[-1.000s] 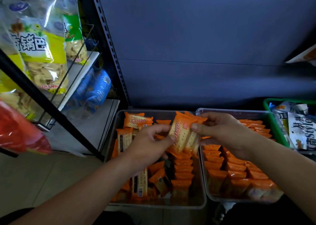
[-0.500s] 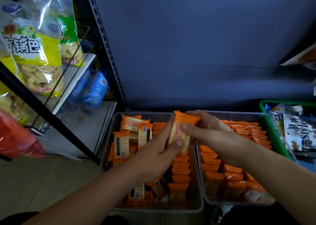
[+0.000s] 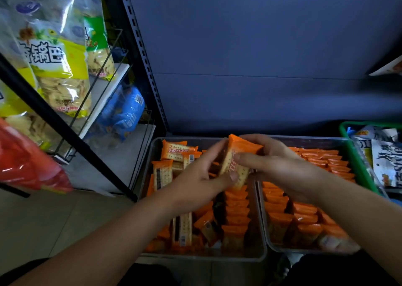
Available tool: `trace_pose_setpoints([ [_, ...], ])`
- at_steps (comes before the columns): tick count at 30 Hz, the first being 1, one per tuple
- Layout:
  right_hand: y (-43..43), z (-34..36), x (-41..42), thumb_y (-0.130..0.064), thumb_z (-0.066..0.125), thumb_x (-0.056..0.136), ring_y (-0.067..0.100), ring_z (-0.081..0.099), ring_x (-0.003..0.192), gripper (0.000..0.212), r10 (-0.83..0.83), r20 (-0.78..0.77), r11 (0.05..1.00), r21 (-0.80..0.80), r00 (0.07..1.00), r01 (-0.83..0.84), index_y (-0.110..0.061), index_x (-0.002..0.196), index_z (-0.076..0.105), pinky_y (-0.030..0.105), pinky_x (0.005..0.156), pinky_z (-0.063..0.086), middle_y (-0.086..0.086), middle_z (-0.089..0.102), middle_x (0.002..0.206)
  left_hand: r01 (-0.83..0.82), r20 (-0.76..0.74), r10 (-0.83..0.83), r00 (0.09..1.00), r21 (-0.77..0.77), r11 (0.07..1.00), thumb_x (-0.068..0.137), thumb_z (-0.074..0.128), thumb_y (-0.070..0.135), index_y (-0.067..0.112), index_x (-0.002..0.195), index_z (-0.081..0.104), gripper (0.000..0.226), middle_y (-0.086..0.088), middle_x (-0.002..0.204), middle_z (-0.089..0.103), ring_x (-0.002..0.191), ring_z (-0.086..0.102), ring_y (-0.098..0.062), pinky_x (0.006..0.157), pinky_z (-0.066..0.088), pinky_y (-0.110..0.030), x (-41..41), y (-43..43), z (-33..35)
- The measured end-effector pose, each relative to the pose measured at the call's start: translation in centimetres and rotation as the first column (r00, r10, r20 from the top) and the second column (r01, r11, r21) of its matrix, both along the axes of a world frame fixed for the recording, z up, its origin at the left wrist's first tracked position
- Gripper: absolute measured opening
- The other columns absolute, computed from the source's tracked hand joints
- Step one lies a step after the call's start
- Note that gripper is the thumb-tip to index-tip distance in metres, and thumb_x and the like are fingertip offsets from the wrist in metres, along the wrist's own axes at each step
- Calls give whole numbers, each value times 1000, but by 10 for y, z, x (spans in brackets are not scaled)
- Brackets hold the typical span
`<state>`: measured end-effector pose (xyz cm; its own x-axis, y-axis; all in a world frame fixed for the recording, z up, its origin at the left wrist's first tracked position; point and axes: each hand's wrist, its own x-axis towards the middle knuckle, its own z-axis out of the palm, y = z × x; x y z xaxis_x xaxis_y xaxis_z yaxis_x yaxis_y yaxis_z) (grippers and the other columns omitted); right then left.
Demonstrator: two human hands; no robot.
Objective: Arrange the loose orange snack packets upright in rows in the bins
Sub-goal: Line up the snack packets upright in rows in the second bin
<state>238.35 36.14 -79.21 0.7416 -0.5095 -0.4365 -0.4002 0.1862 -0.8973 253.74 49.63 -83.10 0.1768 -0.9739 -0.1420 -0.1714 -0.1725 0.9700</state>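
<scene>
A: Where are the hands?
B: Together, above the back of the left clear bin (image 3: 202, 257); the left hand (image 3: 202, 181) and the right hand (image 3: 276, 166) both pinch a small stack of orange cracker packets (image 3: 237, 161), held on end and slightly tilted.
A: And the other packets?
B: An upright row (image 3: 236, 209) fills the right side of that bin; loose packets (image 3: 174, 153) lie jumbled on its left side; the right clear bin (image 3: 315, 142), just beside the left, holds tidy rows (image 3: 304, 216); a green basket (image 3: 353, 155) of other snacks sits just beside it.
</scene>
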Motion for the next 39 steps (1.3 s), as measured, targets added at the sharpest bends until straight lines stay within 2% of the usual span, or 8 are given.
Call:
trace_pose_setpoints([
  [3, -9, 6, -5, -17, 80, 89, 23, 77, 100, 36, 73, -23, 993, -92, 997, -74, -16, 123, 69, 43, 95, 62, 7, 80, 105, -5, 88, 7, 996, -20, 1000, 96, 75, 31, 40, 157, 40, 71, 17, 145, 59, 135, 55, -5, 109, 52, -42, 11, -3, -8],
  [8, -17, -6, -12, -27, 86, 82, 19, 78, 88, 27, -17, -162, 960, -279, 987, -29, -21, 106, 74, 45, 90, 63, 3, 79, 92, -5, 314, -31, 949, 113, 994, 100, 65, 41, 29, 147, 55, 50, 12, 144, 59, 134, 54, -4, 114, 47, -41, 32, -6, -22],
  [13, -22, -14, -20, -28, 88, 78, 7, 75, 72, 32, -115, -220, 944, -329, 969, 37, -29, 105, 71, 29, 68, 56, -7, 78, 81, 106, 660, -486, 574, 528, 842, 91, 70, 58, 27, 139, 60, 58, 5, 137, 59, 128, 56, -18, 103, 52, -42, 38, 5, -52],
  [17, -26, -16, -24, -26, 87, 80, 4, 74, 70, 30, -113, -240, 945, -326, 964, 29, -30, 104, 70, 25, 65, 53, -11, 77, 79, 85, 772, -475, 422, 488, 869, 79, 72, 72, 24, 140, 55, 80, 1, 135, 53, 124, 51, -20, 97, 53, -44, 30, 9, -74],
  [21, -24, -20, -23, -27, 90, 76, 11, 75, 73, 31, -99, -245, 944, -329, 964, 13, -29, 102, 72, 29, 67, 59, -5, 78, 81, 19, 831, -330, 447, 360, 933, 98, 60, 53, 22, 132, 57, 46, 0, 123, 57, 117, 56, -22, 90, 55, -43, 26, 5, -87],
  [27, -23, -20, -23, -26, 89, 78, 7, 75, 73, 32, -71, -228, 955, -298, 971, 0, -29, 105, 71, 22, 63, 55, -7, 79, 83, 16, 831, -357, 426, 388, 922, 96, 69, 35, 21, 116, 69, 25, 0, 116, 58, 111, 58, -24, 85, 54, -40, 34, -15, -95],
  [34, -23, -22, -31, -26, 89, 78, 14, 76, 77, 36, -95, -236, 952, -307, 967, 18, -31, 108, 70, 31, 70, 61, -2, 80, 88, 28, 837, -228, 497, 248, 968, 92, 73, 32, 21, 133, 61, 44, 1, 126, 58, 116, 55, -21, 89, 51, -37, 31, -22, -101],
  [39, -18, -24, -36, -25, 90, 78, 11, 76, 75, 37, -90, -230, 955, -297, 969, 18, -32, 108, 69, 28, 71, 62, -3, 79, 87, 86, 811, -276, 516, 271, 959, 97, 63, 49, 26, 112, 66, 28, 5, 105, 66, 97, 64, -19, 75, 53, -34, 30, -13, -85],
])
